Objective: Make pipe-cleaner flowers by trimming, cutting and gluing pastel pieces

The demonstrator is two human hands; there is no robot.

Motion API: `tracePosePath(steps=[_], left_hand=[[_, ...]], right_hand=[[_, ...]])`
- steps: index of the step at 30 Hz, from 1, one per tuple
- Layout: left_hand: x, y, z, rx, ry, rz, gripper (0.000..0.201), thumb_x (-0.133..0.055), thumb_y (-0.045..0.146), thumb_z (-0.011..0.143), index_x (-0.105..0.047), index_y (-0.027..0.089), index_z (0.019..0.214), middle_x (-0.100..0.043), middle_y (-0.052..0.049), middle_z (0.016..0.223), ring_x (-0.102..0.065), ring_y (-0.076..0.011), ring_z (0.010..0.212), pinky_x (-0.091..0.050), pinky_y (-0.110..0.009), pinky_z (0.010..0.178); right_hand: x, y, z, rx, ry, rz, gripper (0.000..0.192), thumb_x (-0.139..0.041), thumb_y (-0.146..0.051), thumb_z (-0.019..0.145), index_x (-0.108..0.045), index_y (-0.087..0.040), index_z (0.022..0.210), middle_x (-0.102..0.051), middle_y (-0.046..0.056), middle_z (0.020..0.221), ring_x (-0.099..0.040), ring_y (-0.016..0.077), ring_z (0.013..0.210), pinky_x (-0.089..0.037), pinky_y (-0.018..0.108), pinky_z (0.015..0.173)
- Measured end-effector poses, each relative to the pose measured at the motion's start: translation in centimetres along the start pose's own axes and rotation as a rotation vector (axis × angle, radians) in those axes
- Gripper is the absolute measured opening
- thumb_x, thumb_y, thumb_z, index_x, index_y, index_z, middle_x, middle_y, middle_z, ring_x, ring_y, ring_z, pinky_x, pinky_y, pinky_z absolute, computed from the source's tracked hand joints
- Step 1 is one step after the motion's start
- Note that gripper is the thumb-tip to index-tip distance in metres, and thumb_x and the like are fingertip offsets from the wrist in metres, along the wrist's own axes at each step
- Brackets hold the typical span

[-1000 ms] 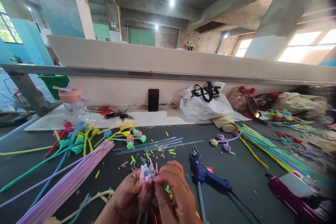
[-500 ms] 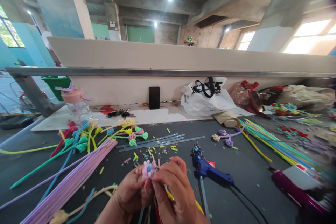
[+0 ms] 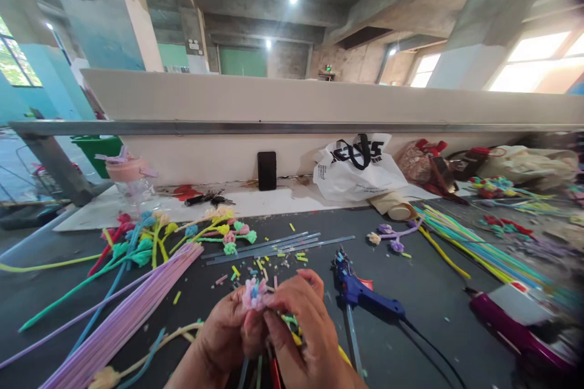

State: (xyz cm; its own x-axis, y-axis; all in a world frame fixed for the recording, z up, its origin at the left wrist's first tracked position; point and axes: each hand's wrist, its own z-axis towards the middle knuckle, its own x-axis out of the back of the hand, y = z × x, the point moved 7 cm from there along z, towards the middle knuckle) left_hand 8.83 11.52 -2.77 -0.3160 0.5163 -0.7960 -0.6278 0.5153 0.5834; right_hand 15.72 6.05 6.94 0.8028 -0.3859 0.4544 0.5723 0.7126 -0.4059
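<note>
White plastic bag [image 3: 358, 173], far on the bench [image 3: 433, 310]: bold black lettering, creased and unreadable. No other text, label or number can be read.

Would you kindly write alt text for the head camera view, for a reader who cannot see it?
Two hands, left hand and right hand, together pinch a small pink and blue pipe-cleaner flower over a dark table. A blue glue gun lies to the right, a bundle of lilac pipe cleaners to the left, with finished flower stems beyond.
</note>
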Motion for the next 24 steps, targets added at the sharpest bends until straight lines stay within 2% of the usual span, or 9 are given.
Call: tracePosePath(steps=[4,8,10,13,17,20,24], left_hand=[[-1.6,0.4,0.0,0.0,-0.144,-0.134,0.038,-0.065,0.033,0.067,-0.039,0.016,0.047,-0.03,0.006,0.043,-0.025,-0.003,0.033,-0.022,-0.016,0.032],[-1.4,0.3,-0.2,0.018,-0.16,-0.154,0.033,-0.064,0.035,0.068,-0.044,0.015,0.051,-0.029,0.006,0.045,-0.026,-0.0034,0.035,-0.023,-0.016,0.032],[-0.6,0.1,-0.2,0.034,-0.096,-0.1,0.028,-0.067,0.035,0.067,-0.052,0.013,0.057,-0.033,0.005,0.047,-0.028,-0.0029,0.036,-0.022,-0.015,0.034],[1.2,-0.1,0.0,0.042,0.114,-0.001,0.021,-0.07,0.03,0.067,-0.06,0.011,0.069,-0.039,0.004,0.053,-0.031,-0.0024,0.041,-0.023,-0.015,0.039],[2.2,0.2,0.4,-0.016,0.352,0.088,0.021,-0.067,0.028,0.072,-0.064,0.011,0.083,-0.046,0.002,0.061,-0.033,-0.002,0.044,-0.025,-0.016,0.043],[1.9,0.3,0.6,-0.058,0.424,0.089,0.023,-0.068,0.024,0.07,-0.065,0.013,0.09,-0.054,-0.001,0.07,-0.041,-0.0036,0.05,-0.027,-0.016,0.044],[1.8,0.0,0.7,-0.047,0.449,0.002,0.024,-0.067,0.02,0.069,-0.064,0.015,0.093,-0.06,-0.005,0.087,-0.051,-0.0089,0.067,-0.038,-0.019,0.056]], right_hand=[[0.6,0.2,-0.1,-0.008,0.089,0.01,0.019,-0.047,-0.003,0.076,-0.044,-0.019,0.087,-0.052,-0.001,0.072,-0.052,0.0124,0.066,-0.029,0.037,0.085],[0.4,0.5,-0.2,-0.025,0.063,0.018,0.018,-0.045,-0.003,0.077,-0.045,-0.019,0.086,-0.052,-0.001,0.074,-0.052,0.0127,0.068,-0.03,0.037,0.083],[0.4,0.6,-0.1,-0.039,0.072,0.022,0.018,-0.045,-0.003,0.078,-0.046,-0.019,0.087,-0.053,0.0,0.075,-0.052,0.0131,0.069,-0.031,0.037,0.083],[0.5,1.5,-0.3,-0.1,0.125,0.051,0.016,-0.044,-0.005,0.081,-0.047,-0.02,0.086,-0.054,0.0,0.075,-0.051,0.0133,0.068,-0.035,0.035,0.08],[0.4,5.1,-1.4,-0.388,0.24,0.141,0.008,-0.047,-0.017,0.084,-0.051,-0.021,0.09,-0.056,0.003,0.081,-0.054,0.0166,0.077,-0.041,0.03,0.071],[-0.6,7.4,-2.0,-0.578,0.235,0.282,0.013,-0.049,-0.025,0.083,-0.053,-0.02,0.095,-0.056,0.004,0.084,-0.054,0.0177,0.079,-0.044,0.029,0.07],[-1.4,8.0,-2.0,-0.717,0.245,0.492,0.017,-0.055,-0.03,0.078,-0.055,-0.02,0.092,-0.055,0.002,0.078,-0.055,0.016,0.072,-0.046,0.026,0.064]])
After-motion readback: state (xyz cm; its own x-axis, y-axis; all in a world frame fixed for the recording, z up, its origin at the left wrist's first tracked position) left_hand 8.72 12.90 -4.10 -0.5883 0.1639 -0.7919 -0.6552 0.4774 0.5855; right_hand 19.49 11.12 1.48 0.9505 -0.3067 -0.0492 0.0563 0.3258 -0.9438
